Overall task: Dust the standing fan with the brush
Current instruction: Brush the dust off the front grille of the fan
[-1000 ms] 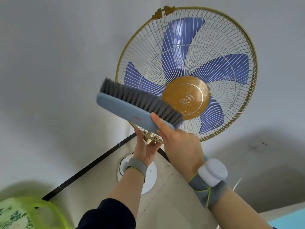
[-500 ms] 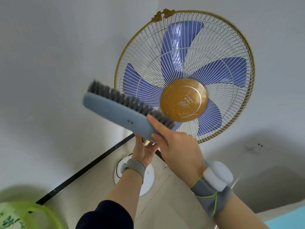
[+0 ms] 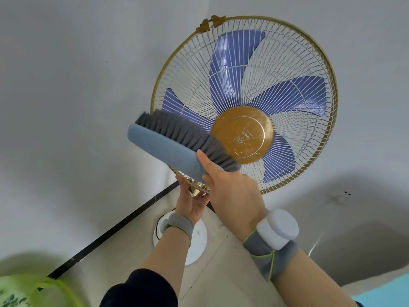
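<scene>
On fan (image 3: 276,69) grille | brush (image 3: 168,145) bristles now pressed, shifted right | right hand (image 3: 232,196)

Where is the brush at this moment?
In the head view, the brush is left of centre, held by the right hand, bristles against the fan grille beside the gold hub.

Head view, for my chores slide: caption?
Right hand sweeps brush across fan grille; left hand steadies it.

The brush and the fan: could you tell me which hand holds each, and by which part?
The right hand grips the brush by its handle end. The left hand holds the fan at the bottom rim of its guard.
</scene>
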Available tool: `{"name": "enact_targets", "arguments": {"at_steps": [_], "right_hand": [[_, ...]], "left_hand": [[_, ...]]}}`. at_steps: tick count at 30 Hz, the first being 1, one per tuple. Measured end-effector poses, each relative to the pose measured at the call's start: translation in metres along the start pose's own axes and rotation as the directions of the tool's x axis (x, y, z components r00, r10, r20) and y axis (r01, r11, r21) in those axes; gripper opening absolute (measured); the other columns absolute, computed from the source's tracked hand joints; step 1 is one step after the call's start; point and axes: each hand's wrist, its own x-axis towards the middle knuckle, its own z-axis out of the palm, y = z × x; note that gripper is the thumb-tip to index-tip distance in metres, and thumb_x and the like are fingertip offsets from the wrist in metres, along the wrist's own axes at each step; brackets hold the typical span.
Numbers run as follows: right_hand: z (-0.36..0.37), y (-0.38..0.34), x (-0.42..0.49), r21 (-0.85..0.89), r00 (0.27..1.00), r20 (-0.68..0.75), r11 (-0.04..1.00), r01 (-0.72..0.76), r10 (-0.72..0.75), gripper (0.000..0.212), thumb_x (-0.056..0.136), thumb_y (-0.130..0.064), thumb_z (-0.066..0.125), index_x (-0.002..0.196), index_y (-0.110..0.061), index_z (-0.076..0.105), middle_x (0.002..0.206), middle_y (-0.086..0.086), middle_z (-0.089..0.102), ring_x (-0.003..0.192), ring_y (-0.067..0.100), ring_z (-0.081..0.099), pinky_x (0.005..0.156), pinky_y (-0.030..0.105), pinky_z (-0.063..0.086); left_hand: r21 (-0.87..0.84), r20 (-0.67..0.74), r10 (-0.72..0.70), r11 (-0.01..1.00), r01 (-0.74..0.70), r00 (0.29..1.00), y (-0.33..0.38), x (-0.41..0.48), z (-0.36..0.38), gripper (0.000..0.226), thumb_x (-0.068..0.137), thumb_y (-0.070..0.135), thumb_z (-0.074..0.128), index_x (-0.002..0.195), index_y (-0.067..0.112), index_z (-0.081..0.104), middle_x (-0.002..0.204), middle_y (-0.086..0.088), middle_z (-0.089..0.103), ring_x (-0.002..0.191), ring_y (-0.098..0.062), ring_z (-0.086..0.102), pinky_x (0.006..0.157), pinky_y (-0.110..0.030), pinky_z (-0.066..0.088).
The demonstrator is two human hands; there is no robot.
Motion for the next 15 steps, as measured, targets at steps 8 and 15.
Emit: {"name": "enact_targets", "arguments": {"at_steps": [8,15], "right_hand": [[-0.019,0.010,-0.011,0.070,0.989,0.134,0.996,0.055,-0.064,0.049,0.099,-0.042,0.038,0.144,-0.051,0.020,0.112,0.005,0.065,0.098,0.027,0.062,0.077,0.035,0.048],[0.003,0.036,-0.017,-0.084,0.963,-0.226,0.988,0.133,-0.149,0.046,0.080,-0.032,0.063,0.126,-0.034,0.059,0.042,0.001,0.052,0.031,0.020,0.046,0.038,0.020,0.024]], "left_hand": [[0.012,0.017,0.091,0.996,-0.091,0.996,0.008,-0.012,0.006,0.039,0.100,0.031,0.048,0.130,0.008,0.054,0.115,-0.017,0.063,0.087,-0.026,0.067,0.055,-0.031,0.058],[0.034,-0.033,0.111,0.993,-0.110,0.993,0.009,-0.011,0.010,0.065,0.091,0.057,0.050,0.141,0.016,0.046,0.123,-0.017,0.055,0.114,-0.036,0.057,0.082,-0.056,0.056]]}}
